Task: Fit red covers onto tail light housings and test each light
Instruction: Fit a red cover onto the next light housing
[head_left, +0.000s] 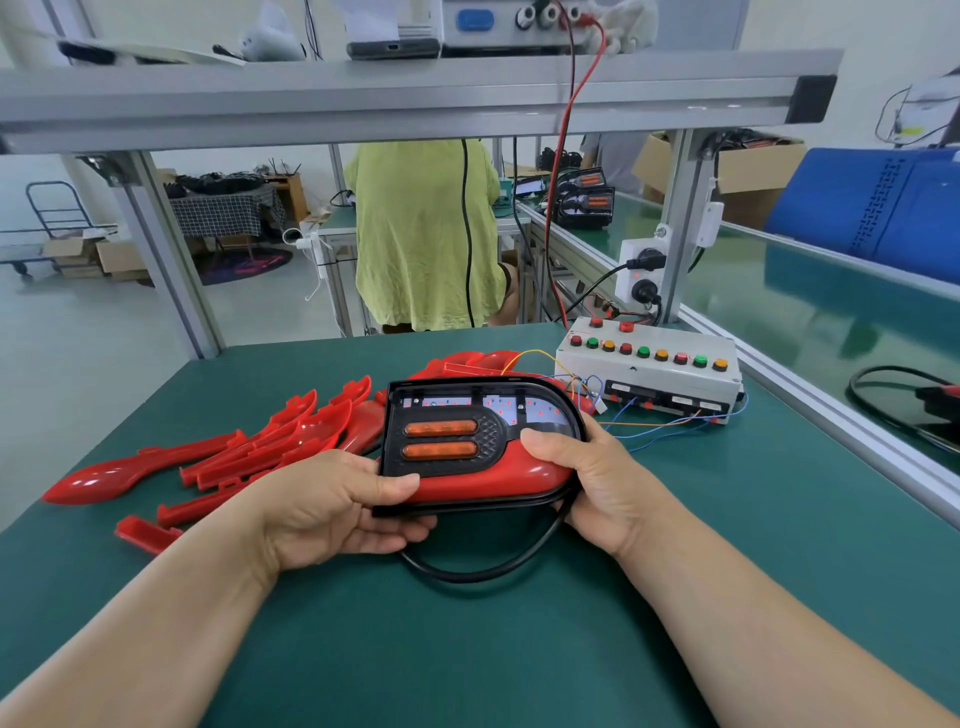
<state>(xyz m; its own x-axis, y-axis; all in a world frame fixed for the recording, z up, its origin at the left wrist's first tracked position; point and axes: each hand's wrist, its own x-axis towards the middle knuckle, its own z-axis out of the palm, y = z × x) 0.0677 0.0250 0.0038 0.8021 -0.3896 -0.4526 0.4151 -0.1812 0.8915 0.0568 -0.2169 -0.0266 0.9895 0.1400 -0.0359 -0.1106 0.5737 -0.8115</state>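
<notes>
A black tail light housing (491, 431) is held over the green bench (519, 649) by both hands, its face tilted toward the camera. The left hand (343, 499) is closed on the housing's lower left corner: the thumb is laid across the front edge and the fingers are curled beneath it. The right hand (587, 478) is wrapped round the rounded right end, with the thumb pressed on the red cover (493, 480), which is seated along the lower part of the housing.

Two amber lenses (440, 439) are set one above the other in the dark left panel, and small red points of light are seen in the pale strip (540, 410) along the top. A black cable (483, 574) is looped on the bench from under the housing.

A pile of loose red covers (260, 447) is spread on the bench to the left of and behind the housing. A white test box (649, 387) with a row of red, green and amber buttons is placed at the far right of the bench, and thin coloured wires (654, 426) are strung between it and the housing. Beyond the bench, a person in a yellow-green top (421, 234) is seated with the back turned.
</notes>
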